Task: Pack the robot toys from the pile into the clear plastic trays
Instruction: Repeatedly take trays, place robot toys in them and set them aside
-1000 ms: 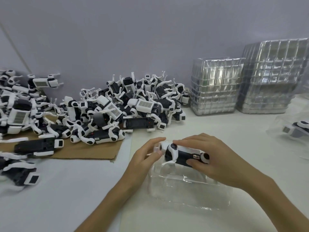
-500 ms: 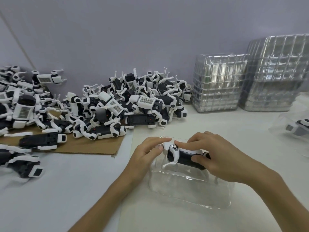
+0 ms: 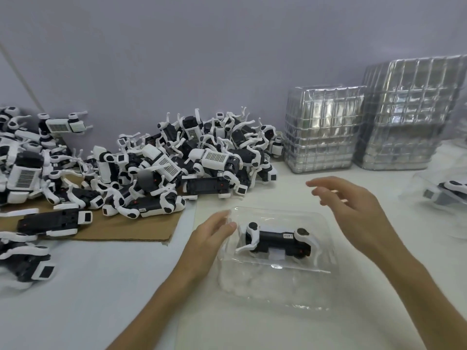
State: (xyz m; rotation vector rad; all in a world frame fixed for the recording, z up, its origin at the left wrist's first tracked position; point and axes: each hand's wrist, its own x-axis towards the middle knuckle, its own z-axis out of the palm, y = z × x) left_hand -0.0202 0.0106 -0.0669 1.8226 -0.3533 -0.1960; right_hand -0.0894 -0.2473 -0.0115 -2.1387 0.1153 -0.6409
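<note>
In the tray [image 3: 278, 289] near the table's front edge lies one toy [image 3: 275, 239]. The left hand [image 3: 209, 236] sits straight-fingered at its left rim. The right hand [image 3: 353, 205] hovers above, fingers loose and empty, with the pile [image 3: 177, 168] behind.

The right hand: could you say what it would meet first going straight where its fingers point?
The right hand would likely reach the pile of robot toys first; its height is unclear.

My left hand [image 3: 211, 238] and right hand [image 3: 353, 210] bare, forearms [image 3: 161, 299] bare and unsleeved, slim fingers [image 3: 326, 184], short plain nails [image 3: 232, 225]
</note>
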